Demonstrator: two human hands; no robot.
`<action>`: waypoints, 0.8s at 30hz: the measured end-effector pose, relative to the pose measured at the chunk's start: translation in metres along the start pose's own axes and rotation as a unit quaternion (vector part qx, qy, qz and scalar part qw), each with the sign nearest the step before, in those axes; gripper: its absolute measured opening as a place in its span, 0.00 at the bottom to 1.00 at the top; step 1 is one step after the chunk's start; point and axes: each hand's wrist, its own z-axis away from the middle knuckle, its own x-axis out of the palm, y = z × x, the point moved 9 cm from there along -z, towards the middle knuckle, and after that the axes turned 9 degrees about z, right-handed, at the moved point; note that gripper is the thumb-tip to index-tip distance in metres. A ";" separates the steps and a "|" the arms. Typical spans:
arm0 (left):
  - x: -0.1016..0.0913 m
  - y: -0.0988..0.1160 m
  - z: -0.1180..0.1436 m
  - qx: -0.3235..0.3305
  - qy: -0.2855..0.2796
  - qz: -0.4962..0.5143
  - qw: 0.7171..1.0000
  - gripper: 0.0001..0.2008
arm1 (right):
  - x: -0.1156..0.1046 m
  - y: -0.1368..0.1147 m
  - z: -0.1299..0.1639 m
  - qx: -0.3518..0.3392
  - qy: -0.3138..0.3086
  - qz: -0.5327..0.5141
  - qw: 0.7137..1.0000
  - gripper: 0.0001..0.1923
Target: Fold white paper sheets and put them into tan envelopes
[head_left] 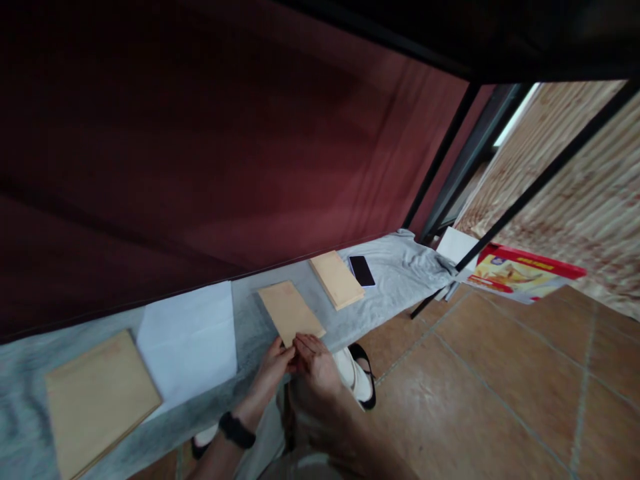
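Where printing appears, as on the red and yellow carton (520, 275) lying on the floor at the far right, the lettering is too small to read; faint marks on the large envelope (100, 400) at the near left cannot be made out either. No brand or label is legible.

Both hands meet at the near edge of the middle envelope (290, 311), which lies flat on the grey cloth (400, 273) covering the bench. The left hand (273, 368), with a black band on the wrist, pinches the envelope's near corner. The right hand (316, 363) rests its fingertips on the same edge, fingers curled; whether it grips or only presses cannot be told.

A white sheet (190, 340) lies just left of the middle envelope. Further along are a stack of envelopes (337, 279) and, just beside it, a dark phone (361, 271). A dark red curtain (225, 147) hangs behind the bench. Black frame bars (545, 177) cross the right side of the view.
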 end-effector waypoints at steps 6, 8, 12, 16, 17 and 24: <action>-0.017 0.009 -0.005 -0.008 0.018 -0.095 0.995 0.22 | -0.009 0.006 0.000 0.023 0.015 -0.034 0.999 0.22; -0.022 0.011 -0.007 -0.015 0.026 -0.101 0.994 0.21 | -0.006 0.012 -0.002 0.033 0.021 -0.023 0.999 0.22; -0.031 0.012 -0.009 -0.011 0.051 -0.172 0.984 0.15 | 0.006 0.024 -0.005 0.062 0.021 0.044 0.997 0.22; -0.044 0.022 -0.001 0.033 0.117 -0.249 0.961 0.09 | 0.017 0.027 -0.003 0.078 0.008 0.102 0.992 0.25; -0.046 0.027 0.003 0.060 0.139 -0.278 0.949 0.08 | 0.020 0.027 -0.002 0.080 0.002 0.110 0.991 0.25; 0.019 0.031 0.027 0.381 0.031 -0.483 0.788 0.17 | 0.018 0.021 -0.003 0.086 -0.011 0.122 0.989 0.28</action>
